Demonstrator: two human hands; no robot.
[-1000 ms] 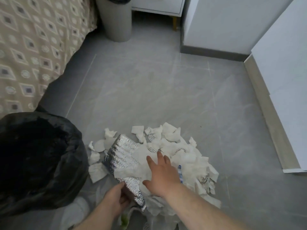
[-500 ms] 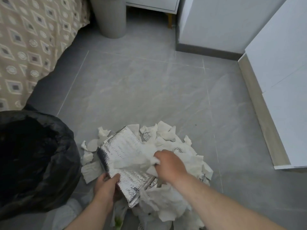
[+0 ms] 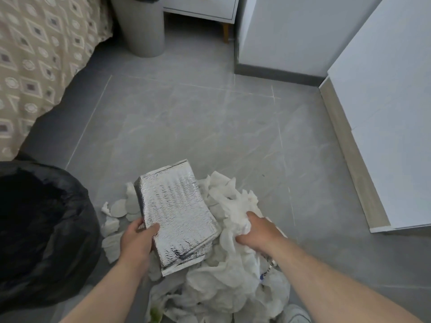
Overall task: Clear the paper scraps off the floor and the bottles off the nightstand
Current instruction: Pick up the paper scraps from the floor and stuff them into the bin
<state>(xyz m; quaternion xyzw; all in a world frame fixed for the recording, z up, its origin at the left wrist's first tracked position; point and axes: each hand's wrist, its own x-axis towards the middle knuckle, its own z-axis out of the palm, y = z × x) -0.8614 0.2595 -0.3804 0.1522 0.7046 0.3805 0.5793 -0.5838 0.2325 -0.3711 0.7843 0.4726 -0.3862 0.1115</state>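
A patterned bedspread (image 3: 35, 66) hangs at the far left, cut off by the frame. Below it the dark mouth of a black bin bag (image 3: 46, 229) opens, its inside too dark to read and its left side out of view. Just right of the bag, loose paper scraps (image 3: 224, 201) lie on the grey floor (image 3: 186, 127). The heap spreads across the lower middle, partly hidden under a foil packet (image 3: 175, 213) and both forearms.

The left hand (image 3: 137, 241) grips the packet's near left corner, the thumb pressed on top and the fingers curled round the edge. The packet tilts above the scraps and covers those beneath it.

At the top stands a grey bin (image 3: 142, 31) with its rim cropped. Beside it is the white nightstand (image 3: 200, 8), of which only a drawer front and one leg show; its top is out of frame.

The right hand (image 3: 256, 231) is buried in the heap, its fingers curled into a bunch of crumpled paper and the fingertips hidden. A white cabinet (image 3: 384, 136) fills the right side, well apart from the pile. A shoe (image 3: 295, 314) peeks in at the bottom edge, mostly cut off.
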